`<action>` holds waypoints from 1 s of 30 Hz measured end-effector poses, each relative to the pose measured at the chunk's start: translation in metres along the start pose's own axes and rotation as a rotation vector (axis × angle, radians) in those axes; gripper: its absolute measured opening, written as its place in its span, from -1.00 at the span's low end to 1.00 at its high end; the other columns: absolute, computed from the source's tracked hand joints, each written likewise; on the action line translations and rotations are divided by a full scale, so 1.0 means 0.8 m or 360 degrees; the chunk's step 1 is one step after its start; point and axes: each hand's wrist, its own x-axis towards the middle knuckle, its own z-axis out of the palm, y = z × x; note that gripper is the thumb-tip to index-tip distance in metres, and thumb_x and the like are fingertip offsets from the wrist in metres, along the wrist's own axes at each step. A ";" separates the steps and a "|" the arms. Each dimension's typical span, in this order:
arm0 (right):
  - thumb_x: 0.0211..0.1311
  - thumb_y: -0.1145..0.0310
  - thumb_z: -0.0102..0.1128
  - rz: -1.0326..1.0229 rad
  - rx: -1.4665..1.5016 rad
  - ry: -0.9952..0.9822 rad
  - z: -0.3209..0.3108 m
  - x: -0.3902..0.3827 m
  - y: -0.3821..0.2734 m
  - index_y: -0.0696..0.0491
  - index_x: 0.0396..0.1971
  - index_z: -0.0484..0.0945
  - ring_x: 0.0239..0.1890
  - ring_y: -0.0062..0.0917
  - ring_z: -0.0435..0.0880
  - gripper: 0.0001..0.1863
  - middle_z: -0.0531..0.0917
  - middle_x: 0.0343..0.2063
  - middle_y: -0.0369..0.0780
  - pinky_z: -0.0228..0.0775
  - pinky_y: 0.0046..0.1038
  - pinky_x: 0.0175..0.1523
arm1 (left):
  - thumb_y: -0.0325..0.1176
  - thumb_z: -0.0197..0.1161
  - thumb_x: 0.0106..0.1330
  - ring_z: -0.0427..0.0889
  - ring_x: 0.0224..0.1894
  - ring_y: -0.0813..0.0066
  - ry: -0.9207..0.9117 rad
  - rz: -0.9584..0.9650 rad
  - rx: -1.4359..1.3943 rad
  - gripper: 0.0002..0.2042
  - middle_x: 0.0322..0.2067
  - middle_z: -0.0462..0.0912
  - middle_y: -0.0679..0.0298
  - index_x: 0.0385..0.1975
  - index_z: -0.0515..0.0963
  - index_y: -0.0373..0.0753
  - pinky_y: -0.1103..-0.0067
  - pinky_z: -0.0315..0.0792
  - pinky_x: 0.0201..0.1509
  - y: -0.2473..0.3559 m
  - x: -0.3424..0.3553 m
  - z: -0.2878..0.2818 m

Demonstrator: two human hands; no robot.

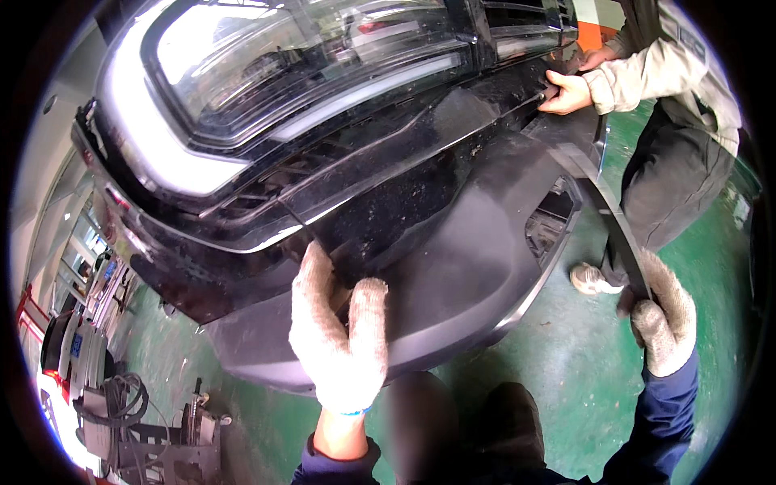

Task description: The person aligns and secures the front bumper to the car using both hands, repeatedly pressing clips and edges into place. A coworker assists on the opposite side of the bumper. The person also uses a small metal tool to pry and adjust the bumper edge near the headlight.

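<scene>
A black car front bumper [420, 279] with a dark matt lower part fills the middle, beneath a large clear headlight [323, 73]. My left hand [339, 327], in a pale knitted glove, is raised at the bumper's front, thumb and forefinger apart. Its fingertip is close to a thin dark line on the glossy panel; whether they touch I cannot tell. On the right, my gloved right hand [667, 315] is closed round the lower end of a long, curved black trim strip [616, 218]. The strip's upper end reaches up toward the bumper's side opening [551, 222] and looks blurred there.
At the upper right a co-worker's bare hand [566, 91] is at the bumper's upper edge; that person's leg [675, 174] and shoe [594, 279] are beside the strip. A dark equipment stand with coiled cable [121, 408] is on the green floor [259, 424] at lower left.
</scene>
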 end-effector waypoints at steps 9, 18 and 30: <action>0.14 0.43 0.26 -0.0755 -0.1237 -0.0243 0.031 0.106 -0.083 0.23 0.07 0.58 -0.50 -0.23 0.59 -0.54 0.57 -0.44 -0.08 0.42 -0.26 -0.37 | -0.65 0.18 0.33 0.51 0.24 0.22 0.0044 0.0013 -0.0039 -0.46 0.21 0.49 -0.11 0.34 0.30 -0.52 0.42 0.40 0.31 0.007 0.005 0.001; 0.11 0.43 0.29 -0.0890 -0.1643 -0.0345 0.037 0.140 -0.106 0.23 0.03 0.61 -0.43 -0.24 0.61 -0.56 0.58 -0.43 -0.09 0.40 -0.26 -0.31 | -0.63 0.17 0.32 0.54 0.19 0.25 0.0012 -0.0011 -0.0045 -0.44 0.21 0.49 -0.13 0.35 0.28 -0.54 0.48 0.46 0.22 0.003 0.005 -0.004; -0.06 0.43 0.34 -0.0885 -0.1552 -0.0447 0.041 0.174 -0.131 0.17 -0.01 0.64 -0.46 -0.20 0.65 -0.51 0.57 -0.45 -0.09 0.47 -0.26 -0.34 | -0.39 0.42 0.21 0.66 -0.05 0.25 0.0093 0.0081 -0.0030 -0.37 -0.01 0.61 -0.05 0.26 0.38 -0.53 0.46 0.54 0.06 -0.011 0.010 -0.005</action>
